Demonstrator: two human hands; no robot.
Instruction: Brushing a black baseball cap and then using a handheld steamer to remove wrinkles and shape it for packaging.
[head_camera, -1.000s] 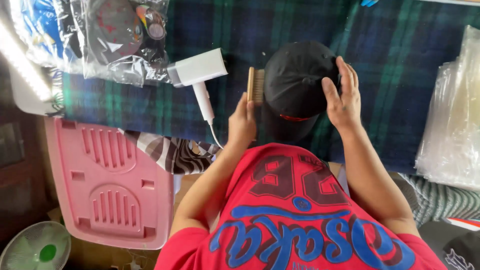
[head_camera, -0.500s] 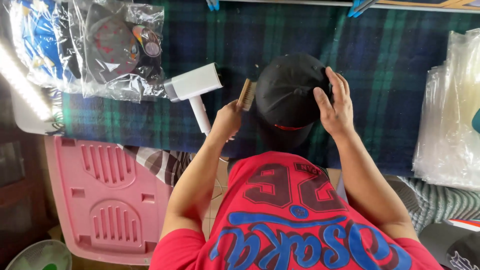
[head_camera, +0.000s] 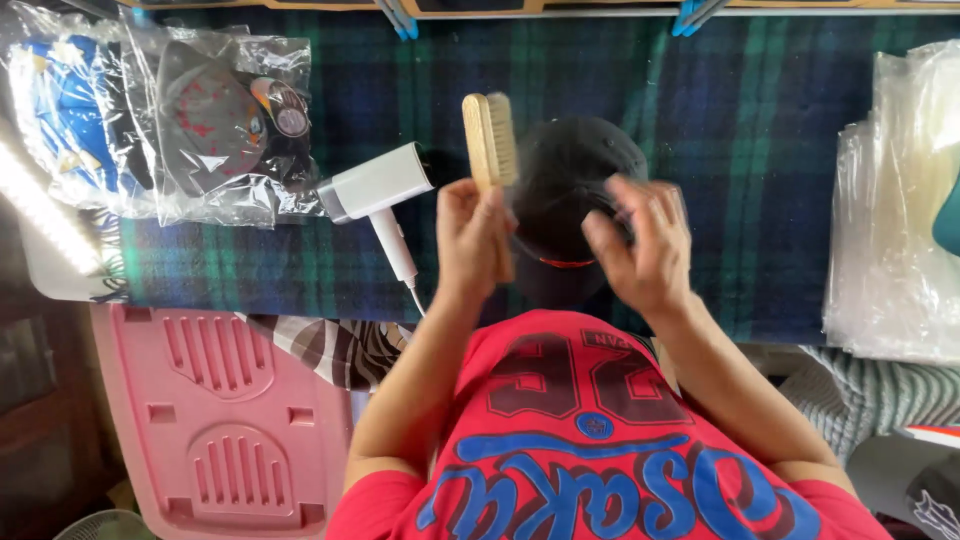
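Left hand: fingers closed around the handle of a wooden brush, bristle head raised just off the upper left edge of the black cap. Right hand: fingers spread and curved over the right side of the cap, blurred; it appears to touch the crown, though firm contact cannot be told. Black cap: landmark item, crown up on the dark green and blue plaid blanket, directly ahead of the person's red shirt. Handling note, as a judgement: brushing would go best in short, light strokes following the panel weave, with the right hand steadying and turning the crown so the bristles meet the fabric flat and do not crush its shape. White handheld appliance: just left of the cap, cord trailing toward the body. Packages: left of the cap, beyond the appliance, clear crinkled plastic bags, one holding a dark cap with a round sticker on its brim, another something blue, partly cut off. Well right of the cap, a stack of empty-looking clear bags. Lower left of the cap, off the blanket, a pink plastic stool with slotted panels. Labels otherwise too small to describe.
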